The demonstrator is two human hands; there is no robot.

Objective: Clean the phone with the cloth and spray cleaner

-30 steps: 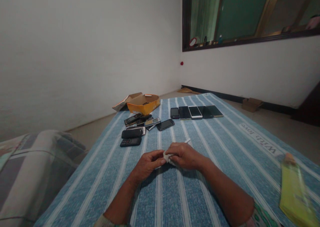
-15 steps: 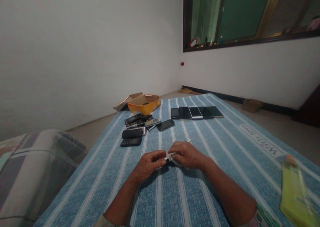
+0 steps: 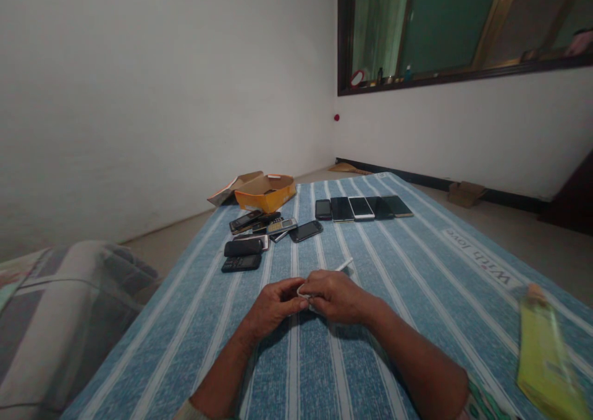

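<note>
Pinching white scrap (image 3: 302, 294), maybe tissue, between my left hand (image 3: 273, 307) and right hand (image 3: 336, 296); loose grip could drop it on striped sheet (image 3: 296, 370)

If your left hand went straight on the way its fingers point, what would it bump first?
Probably the small white piece at the fingertips of your left hand, with your right hand just behind it.

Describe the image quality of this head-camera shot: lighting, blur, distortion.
In the head view, light is dim; soft shadows lie under the left hand and right hand; the yellow-green packet is blurred; the striped blue cloth converges sharply, showing wide-angle distortion.
</note>
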